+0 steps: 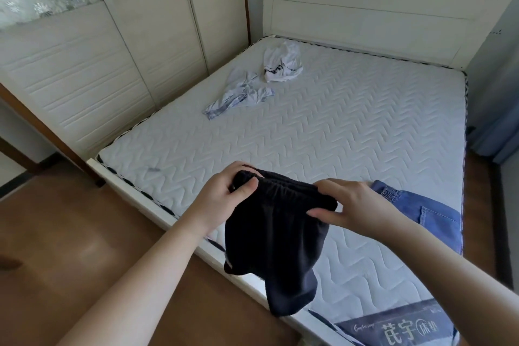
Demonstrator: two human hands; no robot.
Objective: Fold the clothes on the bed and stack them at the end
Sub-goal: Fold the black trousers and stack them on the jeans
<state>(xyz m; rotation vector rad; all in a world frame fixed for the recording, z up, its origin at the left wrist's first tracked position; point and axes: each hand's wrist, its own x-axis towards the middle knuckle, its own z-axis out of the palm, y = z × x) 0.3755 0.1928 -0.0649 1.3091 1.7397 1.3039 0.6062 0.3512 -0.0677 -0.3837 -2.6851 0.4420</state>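
Observation:
A pair of black shorts (275, 239) hangs above the near edge of the bed, held up by its elastic waistband. My left hand (224, 199) grips the waistband's left end, thumb on top. My right hand (354, 205) pinches the right end between thumb and fingers. The legs dangle over the mattress (323, 126) edge. Blue denim jeans (421, 213) lie on the mattress just right of my right hand. Farther back lie a crumpled white T-shirt (282, 66) and a pale blue-white garment (238, 94).
A white headboard (379, 9) stands at the far end. Wardrobe sliding doors (92, 70) run close along the bed's left side. Wooden floor (70, 233) is at lower left. A blue curtain (497, 110) hangs at the right. A printed mattress label (404, 329) sits at the near corner.

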